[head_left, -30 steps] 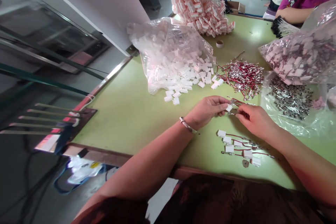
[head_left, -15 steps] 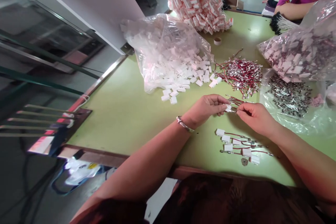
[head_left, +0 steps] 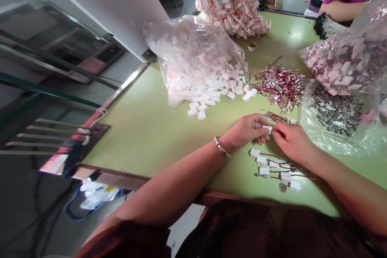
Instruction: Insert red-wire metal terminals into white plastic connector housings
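Note:
My left hand (head_left: 246,131) pinches a small white plastic housing (head_left: 267,129) above the green table (head_left: 145,129). My right hand (head_left: 292,141) meets it fingertip to fingertip, its fingers closed on a thin red wire that goes into the housing; the wire is mostly hidden. Just below the hands lies a small group of finished pieces (head_left: 276,169), white housings with red wires. A loose bunch of red wires with metal terminals (head_left: 279,84) lies beyond the hands.
A clear bag spilling white housings (head_left: 196,64) lies at the middle left. A pink-and-white heap (head_left: 229,0) stands behind it, near a tape roll (head_left: 252,46). Bags of parts (head_left: 344,68) and metal pieces (head_left: 335,109) sit at right. Another person's arm (head_left: 341,8) rests far right.
Both hands have drawn slightly closer together and a little toward me; the fingertips now touch around the housing. The view shifted slightly.

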A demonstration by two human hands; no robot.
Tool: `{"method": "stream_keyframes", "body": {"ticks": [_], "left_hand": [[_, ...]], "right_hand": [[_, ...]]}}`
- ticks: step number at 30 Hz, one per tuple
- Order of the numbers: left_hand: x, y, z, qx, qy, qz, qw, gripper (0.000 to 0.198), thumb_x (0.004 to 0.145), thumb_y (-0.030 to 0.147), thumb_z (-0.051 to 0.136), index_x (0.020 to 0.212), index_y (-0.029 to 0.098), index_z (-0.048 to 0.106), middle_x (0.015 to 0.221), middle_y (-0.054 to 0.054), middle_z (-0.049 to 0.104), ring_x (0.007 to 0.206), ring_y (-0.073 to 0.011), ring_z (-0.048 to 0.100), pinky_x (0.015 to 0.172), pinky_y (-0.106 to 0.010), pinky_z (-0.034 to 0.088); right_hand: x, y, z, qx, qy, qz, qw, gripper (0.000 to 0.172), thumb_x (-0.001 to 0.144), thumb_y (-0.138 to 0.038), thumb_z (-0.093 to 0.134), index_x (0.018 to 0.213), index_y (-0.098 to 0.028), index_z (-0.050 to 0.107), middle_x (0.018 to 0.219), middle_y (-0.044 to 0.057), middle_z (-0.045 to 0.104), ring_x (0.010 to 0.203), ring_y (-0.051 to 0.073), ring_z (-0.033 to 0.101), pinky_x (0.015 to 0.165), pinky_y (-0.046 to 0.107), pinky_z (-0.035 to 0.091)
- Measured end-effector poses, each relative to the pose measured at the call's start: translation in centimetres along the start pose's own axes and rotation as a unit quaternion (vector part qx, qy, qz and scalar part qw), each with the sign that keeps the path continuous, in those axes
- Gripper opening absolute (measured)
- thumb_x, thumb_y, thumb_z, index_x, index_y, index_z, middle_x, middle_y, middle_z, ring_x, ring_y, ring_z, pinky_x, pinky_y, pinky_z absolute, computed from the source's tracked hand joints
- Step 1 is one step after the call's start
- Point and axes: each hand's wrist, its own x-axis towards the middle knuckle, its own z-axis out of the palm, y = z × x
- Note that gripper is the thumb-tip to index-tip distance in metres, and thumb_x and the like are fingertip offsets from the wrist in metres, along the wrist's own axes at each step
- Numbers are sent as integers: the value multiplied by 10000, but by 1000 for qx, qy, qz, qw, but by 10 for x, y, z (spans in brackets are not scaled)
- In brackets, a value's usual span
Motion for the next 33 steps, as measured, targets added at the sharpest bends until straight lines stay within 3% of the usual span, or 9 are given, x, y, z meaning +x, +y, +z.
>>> {"method": "stream_keyframes", "body": {"ticks": [3, 5, 9, 11, 14, 19, 23, 25, 33], "left_hand": [[0, 11, -9, 92, -31, 22, 995, 199, 801, 293, 627, 893, 132, 554, 664, -28, 655, 545, -102, 578, 528, -236, 455], [2, 20, -17, 241, 37, 71, 967, 240, 805, 335, 626, 930, 132, 604, 751, -53, 654, 662, -140, 599, 625, -286, 482], [19, 26, -35, 499, 313, 117, 800, 357, 829, 406, 607, 1060, 135, 618, 981, -121, 610, 947, -252, 571, 856, -414, 462], [31, 21, -41, 560, 331, 96, 754, 361, 844, 395, 596, 1084, 126, 614, 1044, -144, 580, 1039, -288, 535, 916, -438, 439], [44, 13, -46, 596, 309, 80, 737, 273, 855, 285, 590, 1068, 121, 638, 1069, -153, 565, 1083, -293, 514, 948, -419, 426], [37, 14, -48, 532, 288, 120, 787, 154, 831, 217, 615, 936, 147, 704, 980, -112, 628, 993, -257, 556, 897, -385, 450], [16, 15, -40, 262, 228, 69, 935, 226, 835, 291, 615, 986, 152, 712, 747, -49, 637, 632, -135, 562, 607, -266, 473], [8, 11, -33, 108, 175, 31, 978, 292, 851, 330, 597, 1049, 141, 700, 661, -23, 598, 515, -83, 491, 494, -213, 402], [3, 9, -5, -75, 58, -13, 995, 235, 835, 150, 573, 1025, 155, 712, 732, -10, 621, 590, -49, 474, 570, -181, 391]], "right_hand": [[-1, -3, 0, -3, -9, 11, 1000, 201, 835, -243, 483, 699, -190, 621, 564, -9, 593, 492, 108, 468, 530, 244, 340], [-3, -8, 0, -15, -41, 22, 999, 205, 829, -244, 500, 688, -193, 640, 566, -6, 607, 488, 108, 470, 530, 249, 336], [-6, -16, 1, -6, -109, -7, 994, 205, 817, -252, 537, 666, -206, 668, 618, -2, 630, 534, 111, 509, 563, 258, 363], [-4, -14, 0, -24, -75, -25, 997, 226, 842, -271, 522, 687, -204, 674, 689, 15, 637, 606, 123, 542, 611, 269, 387], [4, -2, 1, -133, 8, 13, 991, 231, 880, -277, 479, 807, -187, 678, 838, 52, 631, 639, 138, 541, 595, 293, 375], [13, 13, 8, -250, -16, 15, 968, 189, 890, -232, 466, 845, -165, 637, 892, 76, 595, 652, 157, 540, 537, 301, 331], [11, 12, 3, -179, -6, 33, 983, 151, 887, -213, 450, 837, -164, 584, 867, 86, 621, 629, 162, 549, 544, 299, 347], [9, 10, -4, -88, 11, 45, 995, 131, 893, -229, 439, 840, -183, 550, 764, 51, 632, 606, 157, 550, 558, 290, 365], [5, 4, -12, 31, 36, 20, 999, 144, 863, -267, 487, 829, -199, 609, 618, -14, 612, 521, 116, 499, 545, 255, 370]]}}
